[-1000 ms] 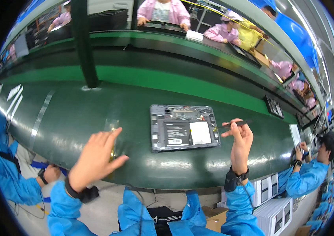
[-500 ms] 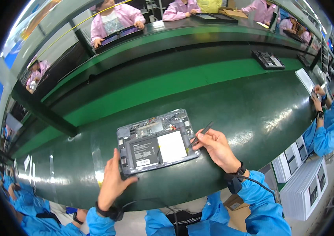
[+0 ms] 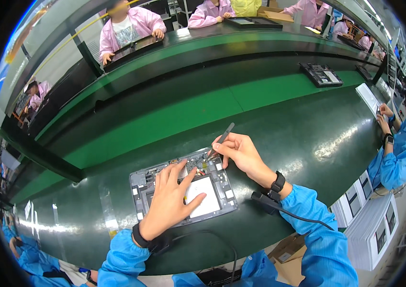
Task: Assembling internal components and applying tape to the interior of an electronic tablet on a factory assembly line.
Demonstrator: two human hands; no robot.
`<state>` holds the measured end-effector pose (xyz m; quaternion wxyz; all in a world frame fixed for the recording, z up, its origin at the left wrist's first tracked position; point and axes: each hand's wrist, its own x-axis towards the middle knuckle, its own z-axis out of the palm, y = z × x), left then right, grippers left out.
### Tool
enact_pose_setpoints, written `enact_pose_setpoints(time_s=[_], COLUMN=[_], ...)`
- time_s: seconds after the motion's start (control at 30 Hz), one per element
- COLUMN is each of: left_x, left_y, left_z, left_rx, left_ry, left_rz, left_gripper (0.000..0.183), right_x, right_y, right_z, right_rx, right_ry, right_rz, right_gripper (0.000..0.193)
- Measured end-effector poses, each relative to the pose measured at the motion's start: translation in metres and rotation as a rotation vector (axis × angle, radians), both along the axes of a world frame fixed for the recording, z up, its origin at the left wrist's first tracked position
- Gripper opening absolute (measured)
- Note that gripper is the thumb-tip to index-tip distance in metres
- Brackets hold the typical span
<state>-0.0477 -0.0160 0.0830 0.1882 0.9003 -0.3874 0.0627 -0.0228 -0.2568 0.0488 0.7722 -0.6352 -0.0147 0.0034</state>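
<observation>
An opened tablet [image 3: 230, 203], its inner boards and battery bared, lies on the dark green bench in front of me. My left hand [image 3: 169, 200] is spread over its left and middle part, fingers apart, covering much of the black battery. A white rectangular panel [image 3: 203, 195] shows beside my left thumb. In my right hand [image 3: 241, 152] are dark tweezers [image 3: 226, 133], pinched between thumb and fingers. Their tip points down at the tablet's far right area, near the circuit board [image 3: 198, 165]; whether it touches anything is too small to tell.
Another opened device [image 3: 321, 75] lies on the green belt at the far right. A co-worker in blue [image 3: 401, 153] handles a white panel at the right. Stacked white trays [image 3: 368, 234] stand below the bench's right edge. People in pink [image 3: 131, 28] work across the line.
My left hand has moved from the tablet's left edge to lie over it. My right hand has carried the tweezers from its right edge to the far right part. The tablet sits slightly further left.
</observation>
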Motion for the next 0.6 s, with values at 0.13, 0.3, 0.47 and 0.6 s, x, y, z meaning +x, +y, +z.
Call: enact_pose_setpoints(time_s=[0.13,0.3,0.47,0.6], left_x=[0.007,0.007,0.008,0.008], left_y=[0.002,0.002,0.003,0.003], left_z=[-0.004,-0.006,-0.014,-0.015], left_rx=[-0.118,-0.071,0.013,0.043], left_ry=[0.03,-0.071,-0.152,-0.174], left_rz=[-0.001,-0.145,-0.212,-0.216], left_gripper=[0.051,0.045,0.043,0.044], right_x=[0.004,0.004,0.005,0.005], right_y=[0.008,0.013,0.014,0.015], right_z=[0.002,-0.002,-0.002,-0.002], right_rx=[-0.061,-0.12,-0.149,-0.144], right_ry=[0.014,0.068,0.081,0.077], right_rz=[0.03,0.027,0.019,0.014], right_gripper=[0.016,0.014,0.016,0.015])
